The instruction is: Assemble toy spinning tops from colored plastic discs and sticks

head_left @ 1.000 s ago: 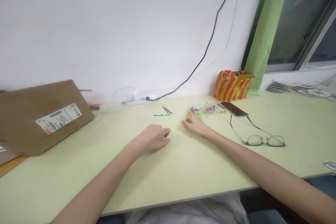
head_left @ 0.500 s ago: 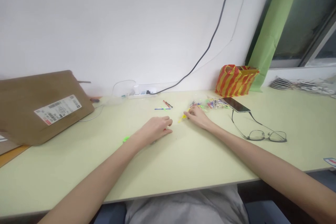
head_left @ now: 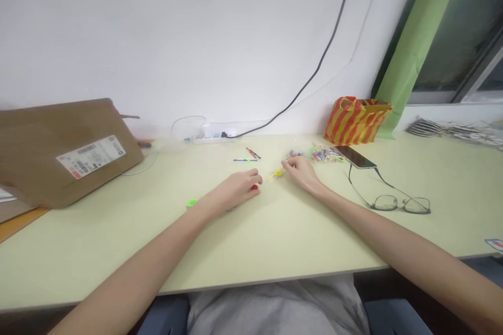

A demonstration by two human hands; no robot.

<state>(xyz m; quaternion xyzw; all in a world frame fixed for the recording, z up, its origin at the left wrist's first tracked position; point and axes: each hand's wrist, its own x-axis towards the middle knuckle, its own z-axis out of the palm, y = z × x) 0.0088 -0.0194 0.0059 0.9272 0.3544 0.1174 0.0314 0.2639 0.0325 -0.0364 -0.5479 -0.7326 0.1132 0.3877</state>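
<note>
My left hand (head_left: 241, 188) is closed around a small red piece (head_left: 254, 187) that shows between thumb and fingers. Under my left wrist a green piece (head_left: 191, 203) sticks out on the table. Off to the right, my right hand (head_left: 302, 171) has its fingers pinched beside a yellow piece (head_left: 275, 174); what the fingertips hold, if anything, is too small to make out. Behind the hands lie a blue stick (head_left: 240, 159) and a red and black piece (head_left: 253, 153). Clear bags of small colourful pieces (head_left: 326, 154) rest beyond my right hand.
A cardboard package (head_left: 66, 152) stands at the left. A power strip (head_left: 214, 137) with a black cable sits by the wall. Right of my hands are a striped bag (head_left: 356, 121), a phone (head_left: 356, 157) and glasses (head_left: 401, 203) on the table (head_left: 236, 251).
The view has shifted slightly. More of the red piece shows in my left hand. My right fingers have moved slightly right, away from the yellow piece, which stays on the table.
</note>
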